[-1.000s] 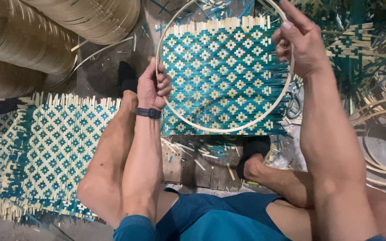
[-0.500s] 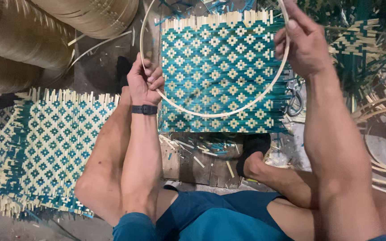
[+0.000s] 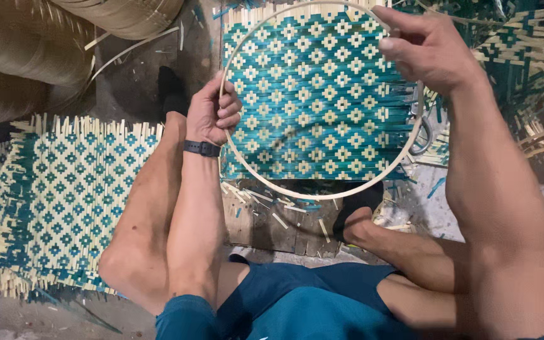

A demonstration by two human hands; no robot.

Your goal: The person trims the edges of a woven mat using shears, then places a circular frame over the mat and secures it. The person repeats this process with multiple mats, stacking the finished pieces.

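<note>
far left of the hoop, a teal-and-cream woven mat (image 3: 64, 201) lies flat on the floor under the person's knee, rolled bamboo strips (image 3: 26, 50) above it. the left hand (image 3: 214, 114), a dark band on its wrist, is closed on the left rim of the thin pale bamboo hoop (image 3: 322, 192). the hoop is a near-round ring, held flat over a second teal woven mat (image 3: 316, 94), with no clear long axis. below it, bamboo scraps (image 3: 278, 208) litter a wooden board. the right hand (image 3: 429, 50) pinches the hoop's upper right rim.
</note>
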